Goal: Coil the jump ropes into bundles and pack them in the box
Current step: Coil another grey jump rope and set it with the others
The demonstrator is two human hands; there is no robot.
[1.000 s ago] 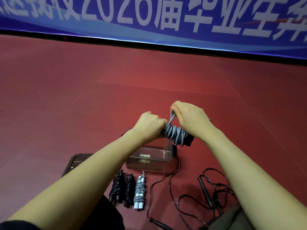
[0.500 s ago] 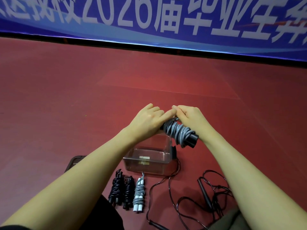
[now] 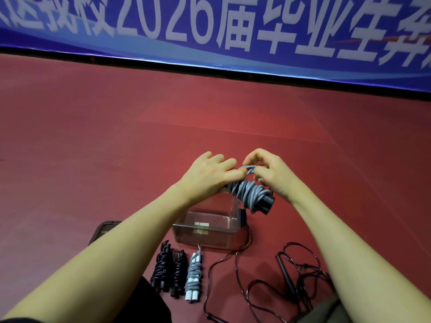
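Two hands are seen, the left hand point(image 3: 210, 176) and the right hand point(image 3: 272, 176), and between them one grey rope bundle point(image 3: 250, 194) wound round black handles is held. Three finished bundles are laid side by side on the red floor point(image 3: 93, 136): two black bundles, at point(image 3: 161, 269) and point(image 3: 178, 273), and one grey bundle with white handles point(image 3: 193, 276). One clear plastic box point(image 3: 207, 238) is counted, and one dark lid point(image 3: 102, 231) to its left. Loose black rope point(image 3: 291, 276) is spread at the right; whether one rope or two lie there cannot be told. One blue banner point(image 3: 210, 31) is hung beyond the floor
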